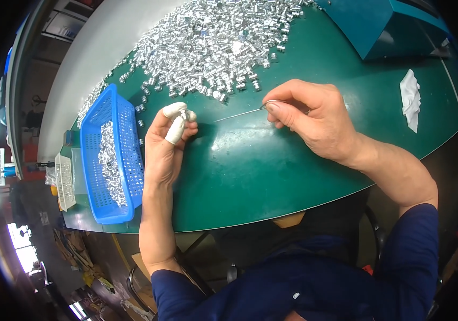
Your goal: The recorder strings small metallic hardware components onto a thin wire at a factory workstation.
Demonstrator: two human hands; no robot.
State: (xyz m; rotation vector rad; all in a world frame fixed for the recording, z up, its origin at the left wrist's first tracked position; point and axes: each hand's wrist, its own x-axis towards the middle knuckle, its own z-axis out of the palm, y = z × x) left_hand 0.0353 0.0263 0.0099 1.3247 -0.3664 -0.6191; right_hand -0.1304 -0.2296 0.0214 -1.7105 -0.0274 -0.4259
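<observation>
My left hand (166, 147) is closed, with pale finger cots on the thumb and some fingers. A small silver metal part (184, 114) shows between the thumb and fingertips, its shape mostly covered. In a pinch, my right hand (325, 120) holds a thin metal rod (237, 114) with a bent, loop-like end at the fingers. The rod's tip points left toward my left hand, a short gap away from it. Beyond both hands lies a large pile of small silver metal parts (207, 51) on the green tabletop (250, 187).
A blue plastic basket (134, 155) with more silver parts stands just left of my left forearm. Past it is a smaller white basket (65, 184). A crumpled white cloth (410, 99) lies at the right, below a teal box (368, 27). The table's curved edge runs near my body.
</observation>
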